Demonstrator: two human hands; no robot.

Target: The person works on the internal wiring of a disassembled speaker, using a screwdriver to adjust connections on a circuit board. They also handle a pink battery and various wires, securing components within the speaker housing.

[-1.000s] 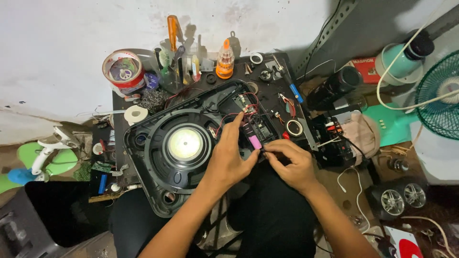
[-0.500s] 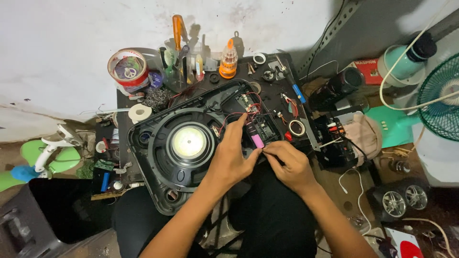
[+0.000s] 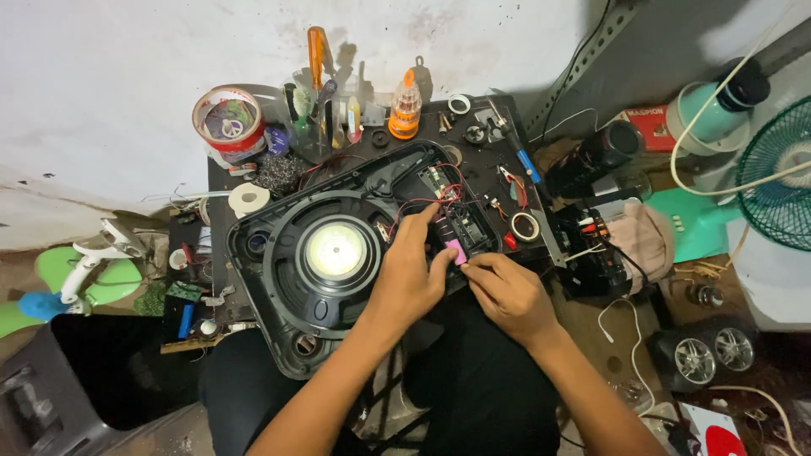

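The fingers of the right hand (image 3: 505,293) pinch together on a small pink part (image 3: 455,252), and the thumb and forefinger of the left hand (image 3: 409,274) close on the same part from the other side, the left forefinger stretched up toward the red wires (image 3: 420,204). The pink part sits at the edge of the circuit board (image 3: 456,221), inside the black speaker housing (image 3: 279,253), right of the round speaker cone (image 3: 336,252).

Against the 2 earlier views, little has shifted: both hands sit at the same spot on the board, the left forefinger reaching slightly farther up. By that, the work on the pink part looks to be going on, not finished.

The housing covers the middle of the small black table (image 3: 481,118). Along the table's far edge stand a tape roll (image 3: 228,123), an orange-handled screwdriver (image 3: 317,49) and a small orange bottle (image 3: 405,108); a little tape ring (image 3: 527,225) lies near the right edge.

What the pink part is stays unclear, and the fingers hide how it joins the board. The table's near edge is hidden by the housing and arms.
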